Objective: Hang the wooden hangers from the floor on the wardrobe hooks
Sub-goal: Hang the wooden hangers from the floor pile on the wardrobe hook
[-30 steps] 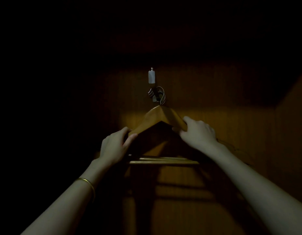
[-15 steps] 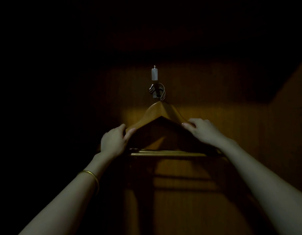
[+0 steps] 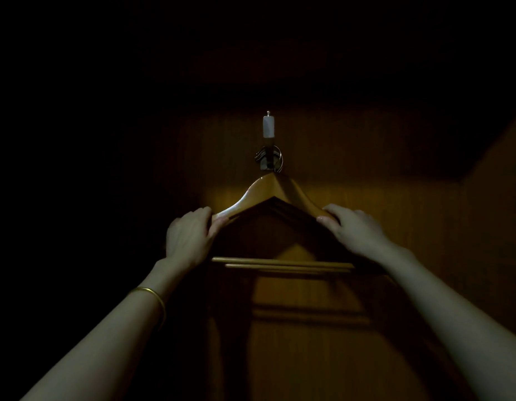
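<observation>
Head view: left hand [image 3: 190,235] and right hand [image 3: 356,230] grip the wooden hanger [image 3: 269,195] by its shoulders beneath the wardrobe hook [image 3: 268,157]; released unseated, it could drop.

Hanger [image 3: 268,188] below hook [image 3: 268,157]

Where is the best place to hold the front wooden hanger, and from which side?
Grip the wooden hanger on its two sloping arms, one hand per side, coming from below and in front. The arms slope evenly down from the peak under the hook, so they balance. The left hand and right hand already hold there.
</observation>
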